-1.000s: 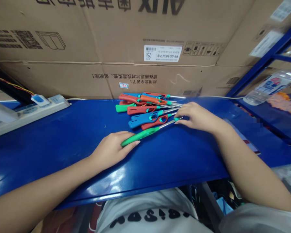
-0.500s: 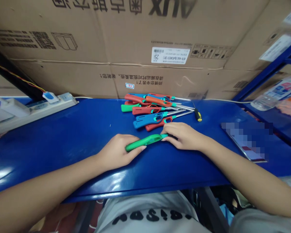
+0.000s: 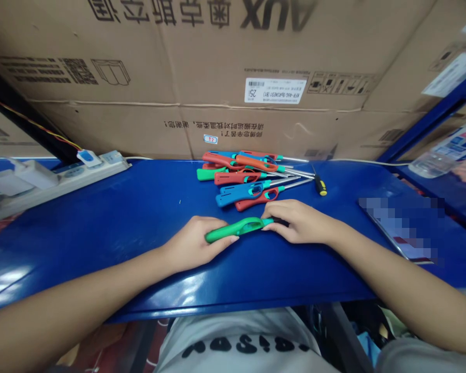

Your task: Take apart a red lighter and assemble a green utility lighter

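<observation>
A green long-neck lighter (image 3: 233, 228) is held slightly tilted above the blue table, near its front edge. My left hand (image 3: 196, 242) is closed around the handle's rear end, thumb along the near side. With pinched fingers, my right hand (image 3: 291, 220) grips the teal collar at the other end; the nozzle beyond it is mostly hidden by the fingers and looks dark. Just behind my hands lies a pile of long-neck lighters (image 3: 243, 177) in red, orange, blue and green, their metal tubes pointing right. A small black and yellow screwdriver (image 3: 320, 185) touches the tube ends.
Along the back of the blue table (image 3: 101, 223) stands a large cardboard box (image 3: 147, 88). A white power strip (image 3: 89, 168) with plugs lies at the left. At the right are a phone-like flat object (image 3: 402, 230), partly blurred out, and a plastic bottle (image 3: 442, 155).
The whole view has shifted slightly, so everything appears a little further right. Both hands keep their hold on the green lighter, which is turned a little, showing more of its trigger opening.
</observation>
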`<state>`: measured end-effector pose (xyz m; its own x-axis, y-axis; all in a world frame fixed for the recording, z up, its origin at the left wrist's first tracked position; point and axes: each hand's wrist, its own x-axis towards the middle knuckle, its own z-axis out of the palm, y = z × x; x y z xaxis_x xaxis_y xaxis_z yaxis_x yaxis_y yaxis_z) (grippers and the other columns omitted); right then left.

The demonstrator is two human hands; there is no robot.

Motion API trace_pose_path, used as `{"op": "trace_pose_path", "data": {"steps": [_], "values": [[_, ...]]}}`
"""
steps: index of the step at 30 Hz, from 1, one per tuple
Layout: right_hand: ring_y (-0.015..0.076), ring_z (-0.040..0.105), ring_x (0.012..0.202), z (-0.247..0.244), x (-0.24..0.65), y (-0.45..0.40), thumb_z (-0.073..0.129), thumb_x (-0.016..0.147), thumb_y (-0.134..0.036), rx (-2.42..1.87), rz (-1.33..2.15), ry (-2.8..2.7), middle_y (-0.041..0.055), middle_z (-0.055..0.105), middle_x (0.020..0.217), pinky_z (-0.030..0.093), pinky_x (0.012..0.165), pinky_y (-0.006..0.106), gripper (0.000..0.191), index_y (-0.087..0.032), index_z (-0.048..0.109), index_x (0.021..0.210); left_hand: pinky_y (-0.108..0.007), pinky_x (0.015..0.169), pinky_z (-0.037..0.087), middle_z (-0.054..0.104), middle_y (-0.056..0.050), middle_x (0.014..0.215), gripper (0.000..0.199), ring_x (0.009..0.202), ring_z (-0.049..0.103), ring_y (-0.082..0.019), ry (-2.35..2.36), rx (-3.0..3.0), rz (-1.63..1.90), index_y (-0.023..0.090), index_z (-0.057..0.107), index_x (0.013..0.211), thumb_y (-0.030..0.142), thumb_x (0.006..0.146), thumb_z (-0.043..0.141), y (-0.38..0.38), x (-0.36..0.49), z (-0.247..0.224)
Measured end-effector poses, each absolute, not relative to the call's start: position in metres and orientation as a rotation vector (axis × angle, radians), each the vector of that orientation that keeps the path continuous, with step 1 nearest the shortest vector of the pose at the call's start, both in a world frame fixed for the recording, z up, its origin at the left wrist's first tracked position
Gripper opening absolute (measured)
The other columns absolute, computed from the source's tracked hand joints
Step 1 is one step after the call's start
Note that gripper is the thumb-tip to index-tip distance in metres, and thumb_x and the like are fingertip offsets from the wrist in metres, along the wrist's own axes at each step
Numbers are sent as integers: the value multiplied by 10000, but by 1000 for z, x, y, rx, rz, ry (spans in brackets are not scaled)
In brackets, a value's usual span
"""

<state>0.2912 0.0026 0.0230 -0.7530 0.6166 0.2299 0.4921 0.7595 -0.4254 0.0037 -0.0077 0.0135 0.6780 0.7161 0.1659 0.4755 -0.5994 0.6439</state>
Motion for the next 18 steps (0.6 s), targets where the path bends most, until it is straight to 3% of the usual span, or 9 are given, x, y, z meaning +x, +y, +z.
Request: {"op": "trace_pose_path", "data": {"steps": [3, 7, 11, 13, 15, 18], "values": [[150, 597, 737, 29, 293, 2, 595, 964, -263, -943, 578, -2646, 44, 676, 867, 440, 679, 264, 115, -166, 656, 953, -269, 664, 461, 698, -24, 781, 299, 692, 628, -159, 869, 2414, 488, 177, 688, 871, 396, 1015, 545, -8, 4, 15], [129, 555, 645, 37, 295, 4, 667, 919, -346, -1068, 635, -2714, 6, 652, 755, 376, 595, 247, 182, -177, 661, 852, -336, 825, 510, 725, -71, 1042, 298, 943, 677, -227, 820, 2562, 348, 198, 651, 1157, 418, 1049, 482, -9, 3, 18], [159, 589, 720, 46, 314, 17, 615, 937, -509, -1150, 536, -2585, 35, 658, 784, 449, 684, 283, 363, -182, 646, 784, -391, 862, 516, 661, -106, 1176, 442, 1044, 652, -279, 837, 2703, 249, 197, 535, 1361, 494, 1043, 459, -13, 1, 21], [211, 623, 813, 48, 333, 27, 556, 959, -513, -1465, 220, -2415, 83, 673, 882, 470, 738, 329, 361, -187, 657, 842, -401, 858, 519, 636, -118, 1209, 509, 1062, 643, -297, 854, 2756, 239, 189, 499, 1403, 530, 1025, 477, -14, 1, 20], [292, 642, 954, 47, 355, 35, 531, 953, -476, -1871, -102, -2207, 157, 656, 1112, 486, 771, 383, 322, -183, 655, 1003, -403, 845, 522, 626, -123, 1215, 514, 1055, 644, -301, 879, 2796, 236, 181, 498, 1406, 519, 1018, 495, -16, 0, 20], [352, 660, 1009, 43, 380, 45, 616, 883, -480, -2358, 13, -1976, 217, 623, 1236, 514, 799, 426, 482, -159, 579, 1240, -390, 806, 526, 636, -116, 1163, 439, 1004, 655, -291, 914, 2832, 256, 177, 548, 1348, 458, 1012, 521, -19, 0, 20]]}}
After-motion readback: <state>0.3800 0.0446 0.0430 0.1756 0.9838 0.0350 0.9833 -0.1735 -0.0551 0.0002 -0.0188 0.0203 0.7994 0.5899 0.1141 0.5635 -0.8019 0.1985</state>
